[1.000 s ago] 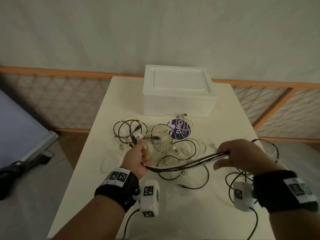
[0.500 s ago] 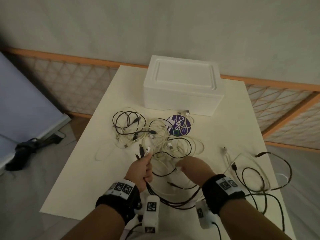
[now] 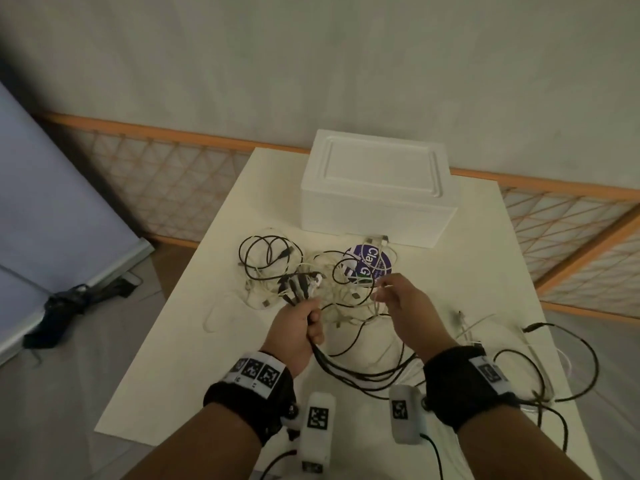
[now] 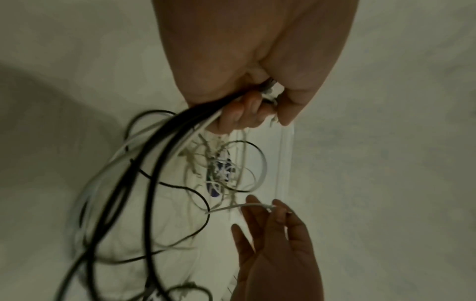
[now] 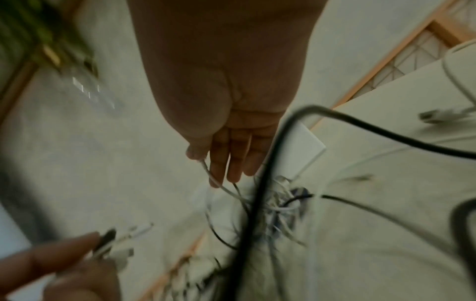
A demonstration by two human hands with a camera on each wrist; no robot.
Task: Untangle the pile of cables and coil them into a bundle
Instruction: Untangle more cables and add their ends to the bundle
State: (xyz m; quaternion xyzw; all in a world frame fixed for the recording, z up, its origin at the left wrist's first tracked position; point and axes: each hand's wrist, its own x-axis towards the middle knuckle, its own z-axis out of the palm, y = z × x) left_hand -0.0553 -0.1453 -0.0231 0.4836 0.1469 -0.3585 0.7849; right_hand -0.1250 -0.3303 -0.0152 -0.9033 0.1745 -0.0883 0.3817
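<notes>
My left hand (image 3: 298, 330) is gripping a bunch of cables (image 3: 360, 374) above the table (image 3: 180, 358), plugs fanning away from me, the slack looping toward the near edge. My right hand (image 3: 403, 308) is pinching one white cable (image 4: 239, 206). The tangled pile (image 3: 311, 275) is crowding mid-table, with the foam box (image 3: 377, 192) blocking the far edge.

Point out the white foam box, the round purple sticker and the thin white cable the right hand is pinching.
white foam box (image 3: 381, 168), head view, middle of its lid.
round purple sticker (image 3: 375, 261), head view, its printed face.
thin white cable (image 4: 231, 207), left wrist view, the stretch just before the right hand's fingertips.
</notes>
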